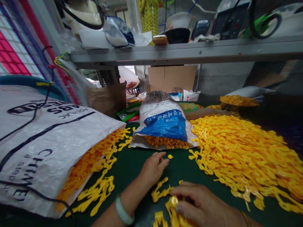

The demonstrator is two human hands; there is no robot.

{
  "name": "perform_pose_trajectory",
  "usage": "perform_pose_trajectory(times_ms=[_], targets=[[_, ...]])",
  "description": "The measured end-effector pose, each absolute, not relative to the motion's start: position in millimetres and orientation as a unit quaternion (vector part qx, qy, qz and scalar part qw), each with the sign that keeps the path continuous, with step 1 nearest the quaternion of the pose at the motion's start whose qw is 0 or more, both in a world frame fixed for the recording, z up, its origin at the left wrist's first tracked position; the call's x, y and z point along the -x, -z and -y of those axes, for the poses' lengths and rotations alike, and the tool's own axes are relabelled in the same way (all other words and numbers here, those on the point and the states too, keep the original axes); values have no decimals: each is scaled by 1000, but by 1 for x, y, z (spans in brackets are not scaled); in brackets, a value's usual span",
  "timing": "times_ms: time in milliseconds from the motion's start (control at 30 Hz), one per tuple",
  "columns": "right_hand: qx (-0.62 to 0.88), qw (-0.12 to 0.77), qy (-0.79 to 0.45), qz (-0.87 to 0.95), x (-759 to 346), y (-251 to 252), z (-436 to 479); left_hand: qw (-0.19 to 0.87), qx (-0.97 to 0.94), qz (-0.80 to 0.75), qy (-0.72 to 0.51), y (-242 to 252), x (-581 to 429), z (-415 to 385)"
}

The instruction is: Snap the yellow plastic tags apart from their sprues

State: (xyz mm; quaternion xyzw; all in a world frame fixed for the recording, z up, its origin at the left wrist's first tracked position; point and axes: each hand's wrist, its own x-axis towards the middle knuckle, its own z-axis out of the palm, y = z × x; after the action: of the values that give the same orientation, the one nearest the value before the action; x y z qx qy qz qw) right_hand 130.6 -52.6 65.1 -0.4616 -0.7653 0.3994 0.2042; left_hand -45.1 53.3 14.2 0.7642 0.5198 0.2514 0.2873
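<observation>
My left hand (pixel 155 165), with a pale green bangle (pixel 123 210) on its wrist, reaches forward over the dark green tabletop. Its fingers are stretched out, thumb apart, and nothing shows in them. Just beyond the fingertips lies a small round yellow plastic piece (pixel 170 156). Lower right, my right hand (pixel 201 201) curls its thumb and fingers on a yellow plastic part (pixel 174 203), partly hidden by the hand. Similar yellow parts (pixel 159 190) lie between my two hands, and another yellow part (pixel 159 218) is at the bottom edge.
A large pile of yellow parts (pixel 248 154) covers the right side. At left, a big white sack (pixel 47 132) spills yellow parts. A white-and-blue bag (pixel 163 123) with small yellow pieces at its mouth lies ahead. A grey metal shelf (pixel 180 52) crosses above.
</observation>
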Motion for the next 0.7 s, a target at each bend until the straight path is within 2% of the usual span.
perform_pose_trajectory(times_ms=[200, 300, 333, 433, 600, 700], targets=[[467, 186, -287, 815, -143, -53, 50, 275, -775, -520, -230, 7, 14, -83], [530, 181, -162, 813, -171, -41, 29, 305, -762, -518, -240, 13, 14, -83], [556, 168, -87, 809, -181, -37, 19, 320, -755, -515, -249, 13, 15, -83], [589, 153, -24, 793, -205, -22, -16, 390, -725, -496, -276, 12, 15, -80], [588, 146, 5, 795, -212, -4, -45, 546, -631, -456, -310, 13, 11, -67], [574, 154, -1, 804, -207, -2, -44, 598, -576, -438, -346, 16, 11, -60]])
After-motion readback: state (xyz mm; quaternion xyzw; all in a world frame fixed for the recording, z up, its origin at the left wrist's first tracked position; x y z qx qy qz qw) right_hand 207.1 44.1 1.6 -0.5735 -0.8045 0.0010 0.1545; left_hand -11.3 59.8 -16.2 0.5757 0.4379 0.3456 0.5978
